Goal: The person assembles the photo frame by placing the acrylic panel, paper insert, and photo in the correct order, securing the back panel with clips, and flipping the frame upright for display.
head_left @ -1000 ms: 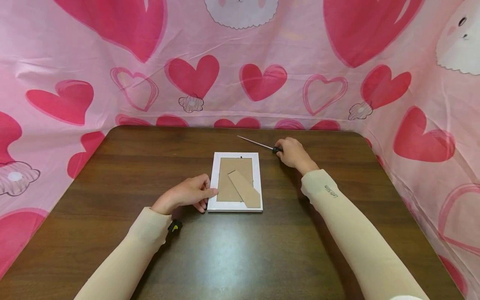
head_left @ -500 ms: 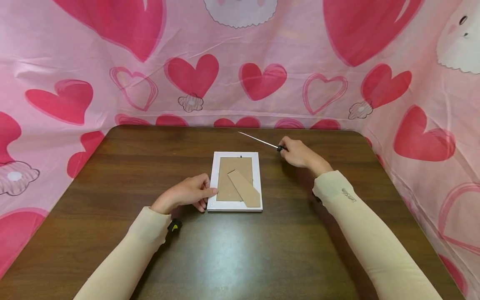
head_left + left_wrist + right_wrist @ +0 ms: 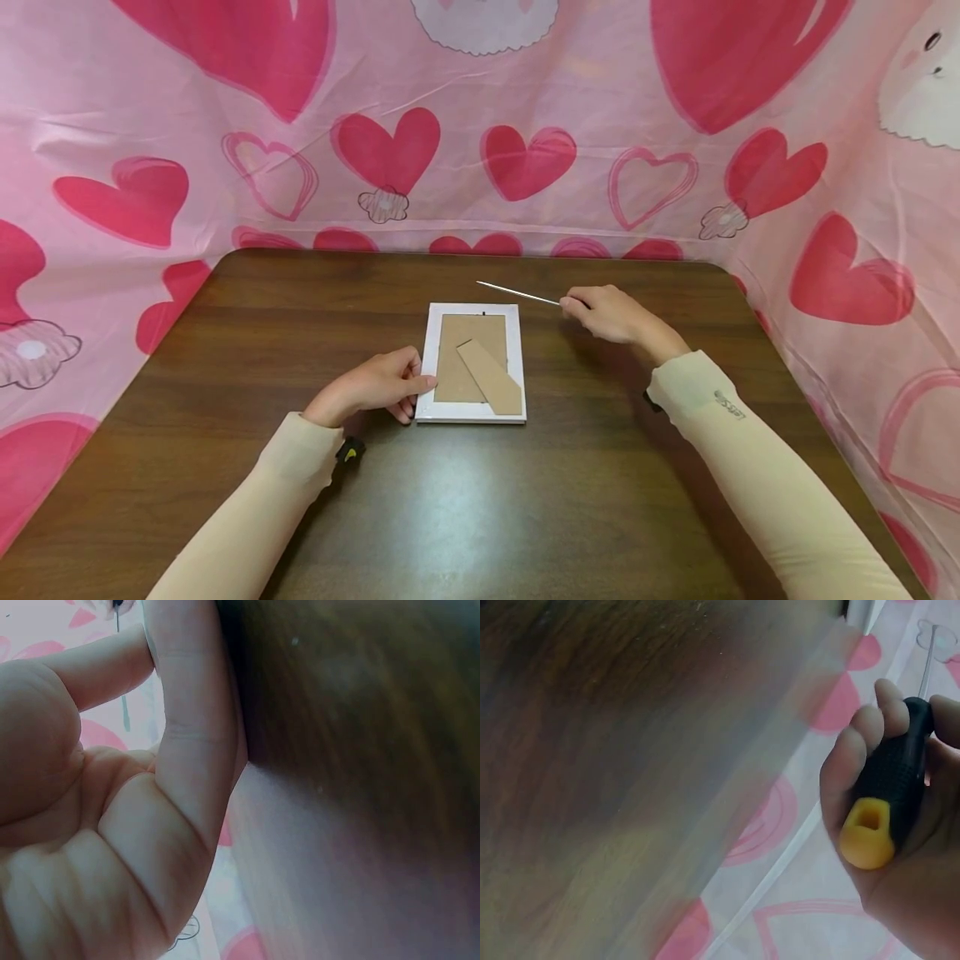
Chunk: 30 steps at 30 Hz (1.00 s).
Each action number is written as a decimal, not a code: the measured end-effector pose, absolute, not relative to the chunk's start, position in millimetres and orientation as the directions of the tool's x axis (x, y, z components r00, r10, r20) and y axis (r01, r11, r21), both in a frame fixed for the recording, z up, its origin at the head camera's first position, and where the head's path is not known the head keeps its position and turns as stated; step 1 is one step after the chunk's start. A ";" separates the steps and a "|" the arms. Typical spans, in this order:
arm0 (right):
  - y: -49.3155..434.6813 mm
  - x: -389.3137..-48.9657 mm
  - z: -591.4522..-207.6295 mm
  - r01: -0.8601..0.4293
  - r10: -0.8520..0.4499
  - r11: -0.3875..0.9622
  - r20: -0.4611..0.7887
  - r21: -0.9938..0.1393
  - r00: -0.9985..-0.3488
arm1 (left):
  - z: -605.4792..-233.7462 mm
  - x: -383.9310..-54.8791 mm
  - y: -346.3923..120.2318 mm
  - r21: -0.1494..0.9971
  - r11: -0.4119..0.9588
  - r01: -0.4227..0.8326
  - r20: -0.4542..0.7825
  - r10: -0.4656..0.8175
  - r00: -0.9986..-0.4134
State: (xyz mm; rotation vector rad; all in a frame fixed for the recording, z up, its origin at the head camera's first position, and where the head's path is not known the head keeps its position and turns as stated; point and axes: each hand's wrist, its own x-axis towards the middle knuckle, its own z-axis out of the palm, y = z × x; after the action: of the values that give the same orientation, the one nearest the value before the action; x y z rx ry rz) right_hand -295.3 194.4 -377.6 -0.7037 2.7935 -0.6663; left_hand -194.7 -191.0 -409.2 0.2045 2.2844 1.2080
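Observation:
A white picture frame (image 3: 471,412) lies back up on the table, its brown backing board (image 3: 457,367) and slanted easel stand (image 3: 491,379) showing. At its lower left edge, my left hand (image 3: 375,387) pinches the frame, thumb on the rim; in the left wrist view the other fingers (image 3: 196,697) are along its side. Right of the frame's far end, my right hand (image 3: 611,315) grips a screwdriver (image 3: 889,772) with a black handle and yellow end. Its thin metal shaft (image 3: 519,292) points left, beyond the frame's far edge. In the head view the fingers hide the handle.
The dark wooden table (image 3: 300,300) has rounded far corners. A pink cloth (image 3: 450,75) printed with hearts hangs behind it and at both sides. Small black devices sit at both wrists, the left one (image 3: 349,451) with a yellow mark.
My right hand and forearm have shifted to the right with the screwdriver; its shaft rose a little, then dipped to a flatter angle. The left hand and picture frame stay where they were.

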 end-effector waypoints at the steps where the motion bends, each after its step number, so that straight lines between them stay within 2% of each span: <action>1: 194.7 -294.7 -377.8 -0.404 -0.492 0.780 -0.069 -0.478 -0.868 | -409.5 -194.7 -191.1 0.804 0.584 -0.115 -0.391 0.373 -0.841; 10: 204.5 -290.9 -385.4 -0.359 -0.542 0.719 -0.157 -0.595 -0.826 | -410.2 -195.1 -191.2 0.804 0.583 -0.115 -0.392 0.374 -0.841; 14: 205.9 -290.4 -388.1 -0.357 -0.547 0.720 -0.171 -0.595 -0.819 | -410.8 -195.3 -191.7 0.803 0.585 -0.116 -0.394 0.373 -0.840; 22: 209.1 -291.8 -391.3 -0.309 -0.482 0.757 -0.174 -0.575 -0.859 | -411.4 -196.0 -193.0 0.803 0.584 -0.119 -0.394 0.371 -0.841; 30: 215.4 -297.9 -391.0 -0.201 -0.438 0.798 -0.318 -0.569 -0.841 | -412.4 -196.2 -193.4 0.802 0.586 -0.113 -0.390 0.373 -0.842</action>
State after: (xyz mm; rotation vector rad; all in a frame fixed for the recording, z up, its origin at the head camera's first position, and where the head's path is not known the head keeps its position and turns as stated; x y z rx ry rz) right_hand -297.9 215.4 -391.0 -0.4784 2.5458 -0.7365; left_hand -196.2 -193.4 -412.4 0.2065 2.2859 1.2084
